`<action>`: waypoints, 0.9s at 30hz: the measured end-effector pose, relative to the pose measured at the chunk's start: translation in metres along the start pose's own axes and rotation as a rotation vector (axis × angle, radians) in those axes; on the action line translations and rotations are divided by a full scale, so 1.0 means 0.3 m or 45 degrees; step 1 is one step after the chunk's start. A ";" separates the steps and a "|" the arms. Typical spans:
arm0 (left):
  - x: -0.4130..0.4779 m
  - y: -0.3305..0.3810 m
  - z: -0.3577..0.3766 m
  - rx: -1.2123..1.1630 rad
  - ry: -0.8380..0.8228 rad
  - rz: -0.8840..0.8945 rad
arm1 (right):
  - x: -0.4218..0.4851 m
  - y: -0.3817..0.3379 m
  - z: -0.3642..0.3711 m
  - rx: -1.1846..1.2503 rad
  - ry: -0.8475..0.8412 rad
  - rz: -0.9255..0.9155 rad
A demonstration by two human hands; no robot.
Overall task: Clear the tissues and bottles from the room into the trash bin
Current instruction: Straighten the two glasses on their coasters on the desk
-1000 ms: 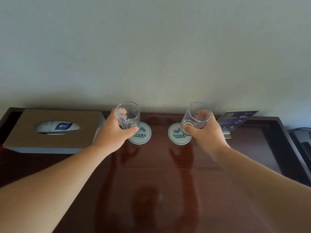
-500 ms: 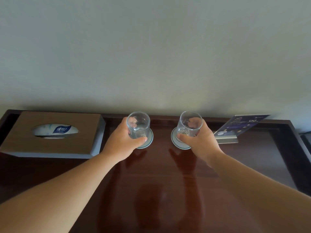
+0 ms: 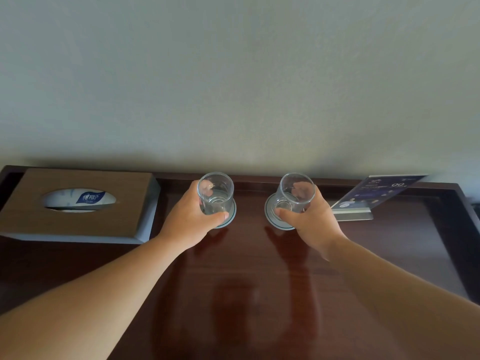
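Tissues and bottles: none visible; right of the tissue box (image 3: 78, 203), left hand (image 3: 192, 219) and right hand (image 3: 311, 219) each clasp a glass (image 3: 215, 193) on coasters (image 3: 270, 214).

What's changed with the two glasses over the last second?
Both glasses have come down onto their coasters: the left glass in the left hand and the right glass in the right hand, which was tilted and is now nearly upright. Both grips are unchanged. The tissue box and sign stand stayed put.

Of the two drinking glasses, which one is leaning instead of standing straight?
The glass in the right hand leans, its mouth tipped toward the camera above its coaster. The glass in the left hand stands nearly upright.
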State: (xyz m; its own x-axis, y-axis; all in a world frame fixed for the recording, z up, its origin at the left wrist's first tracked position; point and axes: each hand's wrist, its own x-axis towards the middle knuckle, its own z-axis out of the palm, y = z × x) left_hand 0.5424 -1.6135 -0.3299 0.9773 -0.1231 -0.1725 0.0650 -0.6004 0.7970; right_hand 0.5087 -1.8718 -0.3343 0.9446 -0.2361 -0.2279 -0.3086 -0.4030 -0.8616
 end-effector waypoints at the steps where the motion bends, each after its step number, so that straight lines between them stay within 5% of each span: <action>1: -0.002 0.001 0.000 -0.002 0.003 0.001 | -0.001 0.002 0.000 0.007 -0.006 -0.004; 27: -0.001 0.025 0.012 -0.016 0.047 -0.072 | -0.005 -0.006 -0.004 -0.013 -0.041 -0.009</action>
State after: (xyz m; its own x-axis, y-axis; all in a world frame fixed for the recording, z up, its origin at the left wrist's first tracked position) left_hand 0.5418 -1.6209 -0.3260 0.9787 -0.0596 -0.1963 0.1229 -0.5957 0.7938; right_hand 0.5077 -1.8719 -0.3320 0.9499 -0.2045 -0.2365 -0.3028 -0.4137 -0.8586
